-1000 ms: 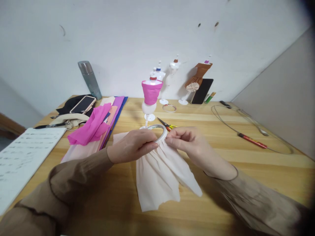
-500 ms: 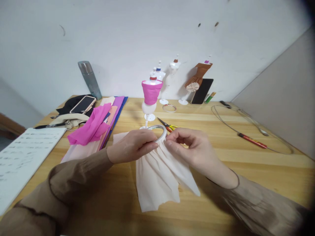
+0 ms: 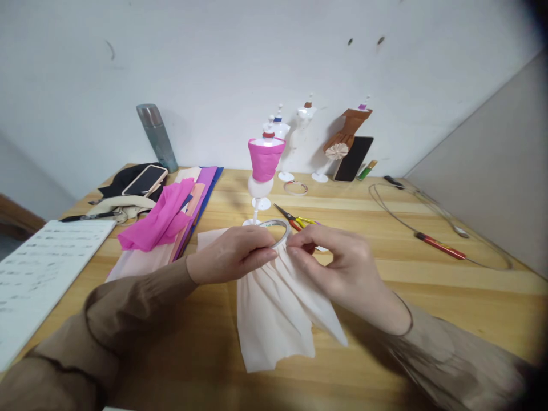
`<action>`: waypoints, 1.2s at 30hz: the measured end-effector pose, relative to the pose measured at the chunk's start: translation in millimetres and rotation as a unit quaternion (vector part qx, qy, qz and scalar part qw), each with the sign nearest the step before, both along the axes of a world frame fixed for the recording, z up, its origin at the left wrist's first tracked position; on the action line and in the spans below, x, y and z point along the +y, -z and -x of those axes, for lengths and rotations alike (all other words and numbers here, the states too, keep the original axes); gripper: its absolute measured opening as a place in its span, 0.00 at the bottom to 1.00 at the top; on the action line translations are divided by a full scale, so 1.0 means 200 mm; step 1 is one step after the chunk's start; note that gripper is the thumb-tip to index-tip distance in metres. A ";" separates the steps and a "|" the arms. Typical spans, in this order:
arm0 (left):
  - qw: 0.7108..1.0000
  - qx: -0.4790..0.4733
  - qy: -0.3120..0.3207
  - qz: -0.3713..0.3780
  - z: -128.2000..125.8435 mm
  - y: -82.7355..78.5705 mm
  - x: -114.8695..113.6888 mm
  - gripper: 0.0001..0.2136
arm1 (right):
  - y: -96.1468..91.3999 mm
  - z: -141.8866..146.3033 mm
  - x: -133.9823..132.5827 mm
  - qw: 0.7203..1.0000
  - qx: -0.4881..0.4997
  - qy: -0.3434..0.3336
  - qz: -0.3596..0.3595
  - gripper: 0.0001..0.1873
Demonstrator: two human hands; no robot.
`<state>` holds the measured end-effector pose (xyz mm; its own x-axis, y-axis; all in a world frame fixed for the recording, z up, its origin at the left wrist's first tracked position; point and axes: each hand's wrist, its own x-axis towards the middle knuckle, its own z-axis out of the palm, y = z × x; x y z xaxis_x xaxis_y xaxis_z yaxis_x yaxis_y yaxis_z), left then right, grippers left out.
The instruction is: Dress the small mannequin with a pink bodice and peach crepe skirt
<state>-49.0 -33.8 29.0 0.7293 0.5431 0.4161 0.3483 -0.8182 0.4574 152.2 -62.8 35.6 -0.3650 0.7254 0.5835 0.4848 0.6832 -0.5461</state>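
My left hand [image 3: 233, 255] is closed round a roll of tape [image 3: 280, 235], thumb in front. From the roll's near side hangs cream crepe paper [image 3: 276, 319], gathered in pleats and flaring toward the table. At the roll's right edge my right hand [image 3: 334, 260] pinches with thumb and forefinger at the top of the pleats; the exact bit between the fingertips is hidden. Just behind the roll lie scissors [image 3: 295, 218] with yellow and red handles. Beyond them stands a small white mannequin [image 3: 260, 186] wrapped in a pink top [image 3: 266, 160].
Folded coloured crepe sheets [image 3: 158, 222] and a phone [image 3: 145, 181] lie left, near a flask [image 3: 157, 140] and a printed sheet [image 3: 51, 274]. More mannequins [image 3: 303, 123], one in a brown dress [image 3: 353, 125], stand along the wall. A corded red-handled tool [image 3: 440, 245] lies right.
My right hand has shifted slightly at the pleats, its fingers a little more spread from the palm. My left hand keeps its hold on the roll; the view has moved slightly.
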 end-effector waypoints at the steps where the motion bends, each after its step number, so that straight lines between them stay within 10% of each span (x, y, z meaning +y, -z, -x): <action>1: 1.000 0.001 0.001 0.004 0.00 0.00 0.00 0.13 | 0.00 0.00 0.00 1.000 -0.006 0.004 -0.013 0.06; 10: 1.000 0.011 -0.008 0.019 0.00 -0.01 0.00 0.13 | -0.01 0.01 -0.01 0.999 -0.018 0.037 0.033 0.07; 23: 0.998 -0.002 -0.010 0.069 0.00 -0.01 0.00 0.13 | 0.02 -0.01 0.00 0.994 -0.069 0.001 -0.089 0.04; 29: 0.986 -0.034 0.016 0.163 0.03 -0.02 0.03 0.13 | -0.06 -0.07 0.05 0.996 0.016 -0.015 0.088 0.09; 36: 0.993 -0.051 -0.003 0.108 0.10 -0.04 0.09 0.16 | -0.12 -0.12 0.09 0.930 0.053 -0.132 0.339 0.20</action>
